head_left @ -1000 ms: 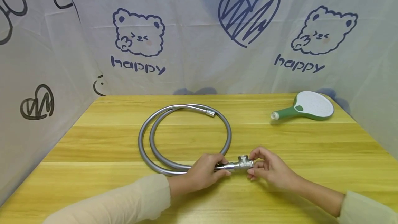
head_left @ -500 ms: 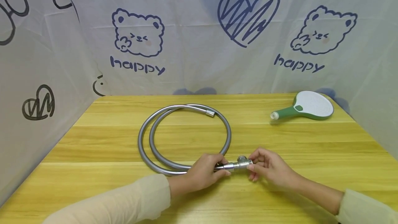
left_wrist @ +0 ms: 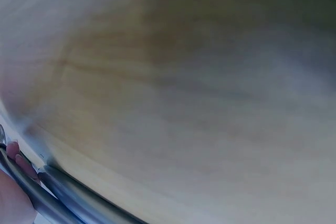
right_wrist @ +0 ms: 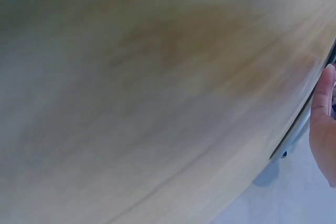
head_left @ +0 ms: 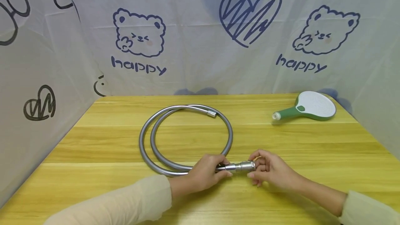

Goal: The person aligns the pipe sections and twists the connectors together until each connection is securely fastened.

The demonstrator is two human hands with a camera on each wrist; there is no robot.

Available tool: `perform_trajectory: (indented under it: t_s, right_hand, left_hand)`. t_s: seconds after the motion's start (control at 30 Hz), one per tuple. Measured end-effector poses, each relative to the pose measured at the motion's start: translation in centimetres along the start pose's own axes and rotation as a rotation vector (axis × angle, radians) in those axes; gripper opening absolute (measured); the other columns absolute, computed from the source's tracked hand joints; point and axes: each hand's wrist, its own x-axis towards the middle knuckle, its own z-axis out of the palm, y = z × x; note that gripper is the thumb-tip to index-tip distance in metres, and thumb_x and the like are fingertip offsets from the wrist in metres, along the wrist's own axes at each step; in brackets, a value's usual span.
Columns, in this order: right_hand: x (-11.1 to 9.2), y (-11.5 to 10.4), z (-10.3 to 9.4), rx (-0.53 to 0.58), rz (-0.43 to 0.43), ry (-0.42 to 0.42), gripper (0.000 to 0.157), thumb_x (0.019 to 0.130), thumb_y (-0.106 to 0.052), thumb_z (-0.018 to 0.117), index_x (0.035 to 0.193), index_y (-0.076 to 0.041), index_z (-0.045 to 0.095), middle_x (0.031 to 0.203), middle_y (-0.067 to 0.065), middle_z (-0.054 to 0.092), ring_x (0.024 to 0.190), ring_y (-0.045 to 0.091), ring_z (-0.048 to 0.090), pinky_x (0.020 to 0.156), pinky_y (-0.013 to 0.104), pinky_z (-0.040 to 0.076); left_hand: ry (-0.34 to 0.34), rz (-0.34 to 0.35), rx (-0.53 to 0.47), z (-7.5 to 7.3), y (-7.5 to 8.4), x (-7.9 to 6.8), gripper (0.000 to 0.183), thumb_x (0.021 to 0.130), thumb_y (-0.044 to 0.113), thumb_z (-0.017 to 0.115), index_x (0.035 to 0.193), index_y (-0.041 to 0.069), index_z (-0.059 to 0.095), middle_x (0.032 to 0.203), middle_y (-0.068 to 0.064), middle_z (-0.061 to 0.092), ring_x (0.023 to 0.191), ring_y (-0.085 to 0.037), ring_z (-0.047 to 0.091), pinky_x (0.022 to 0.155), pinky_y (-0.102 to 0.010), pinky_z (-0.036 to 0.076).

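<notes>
A grey metal shower hose (head_left: 142, 140) lies coiled on the wooden table in the head view. My left hand (head_left: 204, 172) grips it just behind its near end nut (head_left: 230, 168). A silver metal tee fitting (head_left: 245, 166) sits on that end, in line with the hose; its side branch does not stand out in this view. Curled around the fitting's free right end are the fingers and thumb of my right hand (head_left: 275, 169). In the left wrist view, part of the hose (left_wrist: 79, 198) and some fingertips show at the lower left. The right wrist view shows little of the right hand (right_wrist: 323, 124).
A green and white shower head (head_left: 315, 105) lies at the back right of the table (head_left: 93, 141), its handle pointing left. The hose's other end (head_left: 211, 113) rests inside the coil's far side. Printed cloth (head_left: 193, 44) hangs behind and along both sides.
The tee fitting has turned about the hose's axis: its side branch pointed up earlier and no longer stands out. My right fingers shifted slightly; the left hand stayed in place.
</notes>
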Motion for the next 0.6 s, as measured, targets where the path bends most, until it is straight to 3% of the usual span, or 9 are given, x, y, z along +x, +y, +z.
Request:
perform_trajectory:
  t_s: [0.27,0.6]
  right_hand:
    - [-0.08,0.06,-0.04,-0.090,-0.078,0.013,0.028,0.086,-0.001,0.061,0.104,0.010,0.043,0.077,0.025,0.059,0.061,0.012,0.063,0.052,0.031,0.053]
    - [-0.05,0.16,0.05,-0.290,-0.119,0.141,0.022,0.080,-0.009,0.070,0.096,-0.001,0.059,0.082,0.009,0.063,0.069,0.002,0.058,0.058,0.024,0.051]
  left_hand:
    - [0.007,0.008,-0.017,0.00,-0.03,-0.06,0.018,0.082,0.018,0.070,0.093,0.004,0.066,0.087,-0.005,0.070,0.069,0.002,0.051,0.061,-0.011,0.044]
    - [0.008,0.003,-0.031,-0.07,0.10,-0.04,0.018,0.082,0.017,0.070,0.093,0.003,0.065,0.087,-0.007,0.069,0.069,0.000,0.051,0.062,-0.013,0.044]
